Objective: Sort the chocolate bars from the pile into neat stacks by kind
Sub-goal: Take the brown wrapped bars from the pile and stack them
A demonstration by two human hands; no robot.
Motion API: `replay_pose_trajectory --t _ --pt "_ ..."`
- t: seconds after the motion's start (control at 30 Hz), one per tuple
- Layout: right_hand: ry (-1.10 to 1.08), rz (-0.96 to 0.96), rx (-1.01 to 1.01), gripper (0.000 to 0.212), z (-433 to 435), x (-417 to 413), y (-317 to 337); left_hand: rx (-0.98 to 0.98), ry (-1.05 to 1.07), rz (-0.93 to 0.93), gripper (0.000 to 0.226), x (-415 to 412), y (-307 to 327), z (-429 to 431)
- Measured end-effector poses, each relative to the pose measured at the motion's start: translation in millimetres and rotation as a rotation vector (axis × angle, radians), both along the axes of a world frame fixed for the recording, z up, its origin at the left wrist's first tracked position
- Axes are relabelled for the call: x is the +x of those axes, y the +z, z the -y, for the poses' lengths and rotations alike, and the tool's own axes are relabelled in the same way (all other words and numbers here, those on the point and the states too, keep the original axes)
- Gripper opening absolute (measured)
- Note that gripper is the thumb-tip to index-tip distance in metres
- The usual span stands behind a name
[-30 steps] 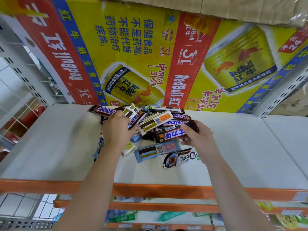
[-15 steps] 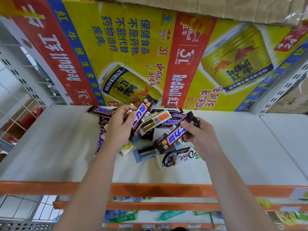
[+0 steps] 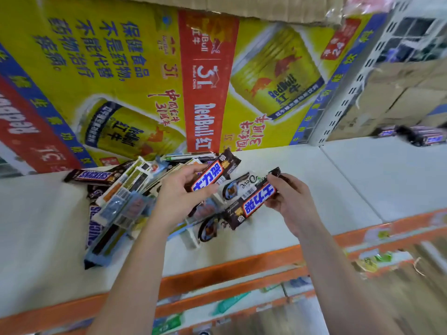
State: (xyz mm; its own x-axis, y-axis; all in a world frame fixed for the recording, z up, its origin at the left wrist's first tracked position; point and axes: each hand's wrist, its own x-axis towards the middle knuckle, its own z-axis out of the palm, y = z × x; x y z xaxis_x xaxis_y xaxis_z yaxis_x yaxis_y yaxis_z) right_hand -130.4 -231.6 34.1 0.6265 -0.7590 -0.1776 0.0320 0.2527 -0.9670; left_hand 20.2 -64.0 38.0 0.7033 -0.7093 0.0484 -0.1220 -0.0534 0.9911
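A loose pile of chocolate bars [image 3: 121, 197] lies on the white shelf [image 3: 43, 228], left of centre. My left hand [image 3: 179, 197] grips a brown Snickers bar [image 3: 212, 174] lifted above the pile. My right hand [image 3: 290, 201] holds a second Snickers bar [image 3: 254, 201] by its right end, tilted, just right of the first. Under them lie white Dove bars [image 3: 238, 186]. One Snickers bar [image 3: 93, 175] rests flat at the pile's far left, and light blue bars [image 3: 113, 213] lie in front.
A yellow and red Red Bull carton [image 3: 193, 81] stands behind the pile. The orange shelf edge [image 3: 229, 264] runs along the front. On the neighbouring shelf at the far right lie some Snickers bars [image 3: 420, 136] before cardboard boxes [image 3: 399, 100]. A white upright post [image 3: 348, 93] divides the shelves.
Both hands have lifted their Snickers bars off the pile and carried them to the right. The view has swung rightward, bringing the neighbouring shelf into sight.
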Motion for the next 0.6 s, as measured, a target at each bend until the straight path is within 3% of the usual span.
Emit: replay_pose_trajectory --t 0.1,0.3,0.43,0.5,0.6 --pt "-0.054 0.021 0.001 0.012 21.2 -33.2 -1.8 -0.004 -0.071 0.025 0.026 -21.8 3.2 37.5" --pt "-0.164 0.087 0.074 0.008 88.2 -109.7 -1.4 -0.02 -0.176 0.037 0.024 -86.7 5.8 134.5" --pt "-0.167 0.051 0.059 0.033 154.3 -179.3 2.5 -0.017 -0.2 0.02 0.021 -147.8 6.4 209.4" --pt "-0.159 0.021 0.0 0.022 186.3 -213.7 6.7 -0.012 -0.176 -0.006 0.016 -178.1 5.7 247.0" --pt "-0.175 -0.013 -0.081 0.022 230.7 -262.4 13.8 0.011 -0.117 -0.06 0.015 -222.3 6.3 299.2"
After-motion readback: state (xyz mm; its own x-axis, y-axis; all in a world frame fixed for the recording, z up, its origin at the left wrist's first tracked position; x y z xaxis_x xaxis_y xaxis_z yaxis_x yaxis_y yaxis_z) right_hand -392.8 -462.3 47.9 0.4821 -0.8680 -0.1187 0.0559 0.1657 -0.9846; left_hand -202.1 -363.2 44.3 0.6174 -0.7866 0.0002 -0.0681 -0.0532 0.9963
